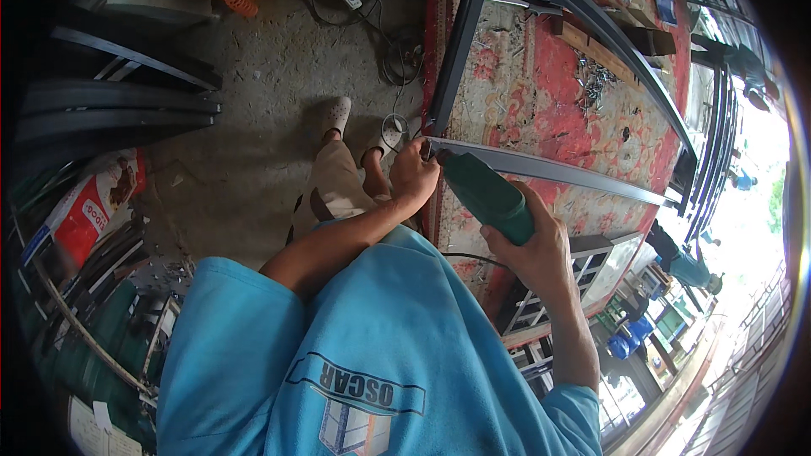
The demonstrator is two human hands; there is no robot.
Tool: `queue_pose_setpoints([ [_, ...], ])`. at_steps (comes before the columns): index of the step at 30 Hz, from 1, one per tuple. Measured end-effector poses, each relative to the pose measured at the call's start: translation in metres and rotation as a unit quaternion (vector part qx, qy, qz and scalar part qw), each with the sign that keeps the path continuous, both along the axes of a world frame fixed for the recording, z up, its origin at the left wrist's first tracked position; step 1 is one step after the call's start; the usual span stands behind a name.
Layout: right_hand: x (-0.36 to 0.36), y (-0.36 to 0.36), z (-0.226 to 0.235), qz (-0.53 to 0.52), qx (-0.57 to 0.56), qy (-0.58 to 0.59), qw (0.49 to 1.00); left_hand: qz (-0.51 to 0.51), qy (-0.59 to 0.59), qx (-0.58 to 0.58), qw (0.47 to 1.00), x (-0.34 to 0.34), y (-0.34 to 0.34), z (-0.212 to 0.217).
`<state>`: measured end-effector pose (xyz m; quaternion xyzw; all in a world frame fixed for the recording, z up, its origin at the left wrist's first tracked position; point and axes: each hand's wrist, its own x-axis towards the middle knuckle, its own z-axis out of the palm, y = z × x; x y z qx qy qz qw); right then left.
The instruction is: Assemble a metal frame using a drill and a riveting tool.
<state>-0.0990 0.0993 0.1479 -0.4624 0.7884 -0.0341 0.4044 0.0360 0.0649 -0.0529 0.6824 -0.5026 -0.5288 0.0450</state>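
gripping green drill (487, 196) in clenched right hand (530, 247), long axis pointing up-left at frame corner (432, 145) on red carpeted bench (549, 93). left hand (412, 176) closed on that corner, nearer the drill tip.

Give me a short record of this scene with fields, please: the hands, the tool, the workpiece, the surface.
left hand: grips the end of the grey metal bar
right hand: wrapped around the green power drill
drill tip: at the bar's end, beside the left hand
workpiece: dark metal frame joined to the bar
surface: red patterned carpet, metal shavings on it
floor: concrete
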Motion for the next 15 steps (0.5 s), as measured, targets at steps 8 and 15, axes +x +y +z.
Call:
queue_pose_setpoints([
  [8, 0.003, -0.009, 0.002, 0.017, 0.007, 0.004, 1.0, 0.006, -0.003, -0.056, 0.998, -0.004, 0.008, -0.013],
  [15, 0.018, -0.021, 0.005, 0.103, 0.024, 0.029, 0.994, 0.037, 0.072, -0.016, 0.997, -0.01, 0.018, -0.05],
])
